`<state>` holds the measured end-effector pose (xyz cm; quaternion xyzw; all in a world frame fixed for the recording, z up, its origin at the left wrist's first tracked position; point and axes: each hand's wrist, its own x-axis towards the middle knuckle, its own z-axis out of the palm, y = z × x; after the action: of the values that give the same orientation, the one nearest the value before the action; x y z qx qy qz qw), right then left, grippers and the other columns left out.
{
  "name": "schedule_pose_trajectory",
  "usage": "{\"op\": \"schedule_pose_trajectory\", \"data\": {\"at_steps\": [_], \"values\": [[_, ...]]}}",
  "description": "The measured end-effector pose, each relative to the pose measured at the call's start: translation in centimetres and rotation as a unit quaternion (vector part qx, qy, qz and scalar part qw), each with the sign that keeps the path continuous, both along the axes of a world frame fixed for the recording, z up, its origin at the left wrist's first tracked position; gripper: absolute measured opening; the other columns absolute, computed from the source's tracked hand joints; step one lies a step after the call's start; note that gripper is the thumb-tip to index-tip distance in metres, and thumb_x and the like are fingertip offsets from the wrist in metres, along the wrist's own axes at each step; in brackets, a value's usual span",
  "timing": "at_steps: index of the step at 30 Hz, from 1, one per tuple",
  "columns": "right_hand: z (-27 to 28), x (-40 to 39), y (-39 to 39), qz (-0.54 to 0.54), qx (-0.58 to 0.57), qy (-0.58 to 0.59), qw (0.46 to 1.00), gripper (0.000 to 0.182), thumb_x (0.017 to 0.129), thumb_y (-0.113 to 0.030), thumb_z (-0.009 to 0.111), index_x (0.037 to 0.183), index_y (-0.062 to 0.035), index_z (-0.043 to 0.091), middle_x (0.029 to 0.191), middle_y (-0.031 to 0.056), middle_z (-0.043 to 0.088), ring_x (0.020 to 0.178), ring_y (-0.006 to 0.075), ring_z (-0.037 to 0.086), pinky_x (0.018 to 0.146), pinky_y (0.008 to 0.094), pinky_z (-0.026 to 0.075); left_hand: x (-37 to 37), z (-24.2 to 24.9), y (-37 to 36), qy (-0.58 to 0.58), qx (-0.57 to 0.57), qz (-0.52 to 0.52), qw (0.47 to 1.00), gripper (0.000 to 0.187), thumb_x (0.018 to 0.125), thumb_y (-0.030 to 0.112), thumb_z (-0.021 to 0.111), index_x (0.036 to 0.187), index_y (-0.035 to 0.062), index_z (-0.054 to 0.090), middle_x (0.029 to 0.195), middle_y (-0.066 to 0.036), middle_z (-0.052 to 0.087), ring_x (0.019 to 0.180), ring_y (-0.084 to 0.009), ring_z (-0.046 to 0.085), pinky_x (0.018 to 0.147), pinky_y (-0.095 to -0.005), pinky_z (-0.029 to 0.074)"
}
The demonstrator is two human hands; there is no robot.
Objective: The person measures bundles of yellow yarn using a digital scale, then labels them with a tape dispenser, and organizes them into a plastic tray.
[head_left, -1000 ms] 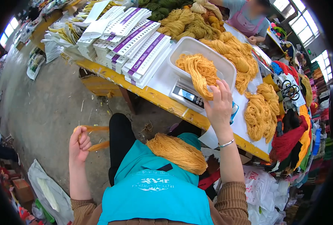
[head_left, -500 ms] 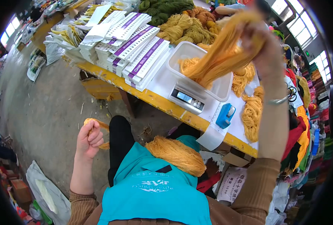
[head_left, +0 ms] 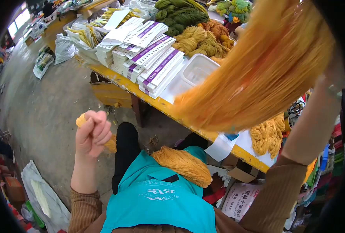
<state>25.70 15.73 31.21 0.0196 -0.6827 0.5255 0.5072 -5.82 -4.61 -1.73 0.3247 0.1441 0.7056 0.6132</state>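
Note:
My left hand [head_left: 91, 134] is closed around a small orange yarn bundle [head_left: 80, 120], with a loop of it hanging behind the fingers. On the right my arm is raised; my right hand itself is hidden behind or above a large orange yarn hank [head_left: 254, 73], which is blurred and hangs over the table. Below the hank's left edge, a white plastic tub [head_left: 199, 70] shows in part. Another orange hank [head_left: 183, 165] lies across my lap on the teal apron [head_left: 161, 194].
Stacks of white and purple cards [head_left: 157, 70] stand on the yellow-edged table [head_left: 157, 103]. Green yarn [head_left: 176, 17] and tan yarn [head_left: 195, 40] lie behind. More orange yarn [head_left: 266, 136] rests near the right edge. A cardboard box [head_left: 238, 171] is underneath.
The large hank has come up out of the tub and nearer to the camera, now hiding the scale. My right arm has moved right. My left hand has risen slightly.

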Motion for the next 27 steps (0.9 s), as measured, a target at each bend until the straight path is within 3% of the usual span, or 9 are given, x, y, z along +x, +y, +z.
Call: {"op": "schedule_pose_trajectory", "data": {"at_steps": [3, 6, 8, 10, 14, 18, 20, 24, 27], "values": [[-8.8, -3.2, -2.0, 0.104, -0.093, -0.045, 0.989, 0.041, 0.096, -0.024, 0.051, 0.121, 0.0083, 0.056, 0.116, 0.0192, 0.065, 0.107, 0.0277, 0.062, 0.099, 0.0406, 0.045, 2.6, 3.4, 1.2, 0.156, 0.002, 0.066, 0.986, 0.018, 0.096, 0.011, 0.053, 0.102, 0.0012, 0.067, 0.074, 0.000, 0.045, 0.053, -0.0051, 0.037, 0.044, -0.0201, 0.027], [-20.4, -5.5, -4.0, 0.213, -0.257, -0.085, 0.939, 0.044, 0.096, -0.025, 0.052, 0.124, 0.0095, 0.056, 0.122, 0.0215, 0.062, 0.113, 0.0303, 0.061, 0.102, 0.0420, 0.046, 5.0, 4.6, 2.2, 0.302, -0.031, 0.122, 0.945, 0.018, 0.093, 0.006, 0.056, 0.103, 0.0007, 0.070, 0.076, 0.000, 0.050, 0.064, -0.0073, 0.047, 0.053, -0.0222, 0.036], [-26.3, -6.1, -6.9, 0.172, -0.421, -0.068, 0.888, 0.041, 0.096, -0.022, 0.054, 0.124, 0.0093, 0.057, 0.125, 0.0212, 0.061, 0.116, 0.0276, 0.060, 0.101, 0.0406, 0.048, 6.0, 3.7, 3.2, 0.426, -0.023, 0.163, 0.889, 0.018, 0.091, 0.007, 0.060, 0.105, -0.0003, 0.070, 0.079, -0.002, 0.055, 0.073, -0.0102, 0.052, 0.065, -0.0259, 0.042], [-30.5, -6.2, -8.4, 0.147, -0.491, -0.046, 0.858, 0.039, 0.097, -0.019, 0.054, 0.125, 0.0088, 0.056, 0.128, 0.0205, 0.060, 0.116, 0.0263, 0.060, 0.101, 0.0399, 0.048, 7.6, 2.0, 4.1, 0.442, -0.022, 0.187, 0.877, 0.016, 0.089, 0.010, 0.065, 0.100, 0.0004, 0.071, 0.084, -0.004, 0.060, 0.075, -0.0118, 0.056, 0.068, -0.0281, 0.045], [-35.6, -5.7, -10.0, 0.097, -0.532, -0.013, 0.841, 0.038, 0.097, -0.016, 0.054, 0.128, 0.0062, 0.053, 0.129, 0.0200, 0.059, 0.117, 0.0260, 0.060, 0.101, 0.0393, 0.048, 9.7, -2.1, 5.0, 0.462, -0.073, 0.126, 0.875, 0.017, 0.089, 0.011, 0.066, 0.097, -0.0039, 0.069, 0.086, -0.005, 0.062, 0.077, -0.0120, 0.058, 0.069, -0.0277, 0.047], [-37.7, -4.7, -10.5, 0.082, -0.540, -0.015, 0.837, 0.038, 0.097, -0.017, 0.052, 0.129, 0.0048, 0.051, 0.128, 0.0187, 0.059, 0.114, 0.0250, 0.061, 0.101, 0.0387, 0.048, 10.6, -4.1, 5.3, 0.371, -0.140, 0.084, 0.914, 0.013, 0.090, 0.008, 0.063, 0.092, -0.0042, 0.067, 0.098, -0.006, 0.067, 0.085, -0.0102, 0.060, 0.075, -0.0276, 0.049], [-38.9, -4.1, -10.5, 0.107, -0.571, 0.025, 0.814, 0.039, 0.098, -0.020, 0.050, 0.128, 0.0045, 0.051, 0.126, 0.0175, 0.060, 0.111, 0.0242, 0.061, 0.098, 0.0392, 0.049, 10.4, -4.1, 5.4, 0.337, -0.206, 0.006, 0.919, 0.012, 0.090, 0.007, 0.063, 0.093, -0.0039, 0.067, 0.097, -0.007, 0.067, 0.089, -0.0111, 0.061, 0.079, -0.0281, 0.050], [-40.1, -3.6, -11.0, 0.040, -0.550, -0.005, 0.834, 0.034, 0.093, -0.013, 0.060, 0.123, 0.0037, 0.055, 0.118, 0.0158, 0.064, 0.105, 0.0202, 0.064, 0.093, 0.0357, 0.052, 11.3, -5.1, 5.6, 0.329, -0.163, 0.007, 0.930, 0.012, 0.091, 0.007, 0.061, 0.092, -0.0034, 0.067, 0.096, -0.007, 0.067, 0.089, -0.0111, 0.061, 0.079, -0.0278, 0.050], [-40.4, -3.5, -11.0, 0.007, -0.584, 0.005, 0.812, 0.029, 0.090, -0.009, 0.063, 0.117, 0.0032, 0.059, 0.113, 0.0153, 0.066, 0.102, 0.0193, 0.065, 0.092, 0.0345, 0.052, 12.0, -5.5, 5.6, 0.366, -0.149, 0.033, 0.918, 0.011, 0.091, 0.006, 0.060, 0.091, -0.0034, 0.067, 0.096, -0.007, 0.067, 0.089, -0.0102, 0.060, 0.077, -0.0272, 0.050]]}}
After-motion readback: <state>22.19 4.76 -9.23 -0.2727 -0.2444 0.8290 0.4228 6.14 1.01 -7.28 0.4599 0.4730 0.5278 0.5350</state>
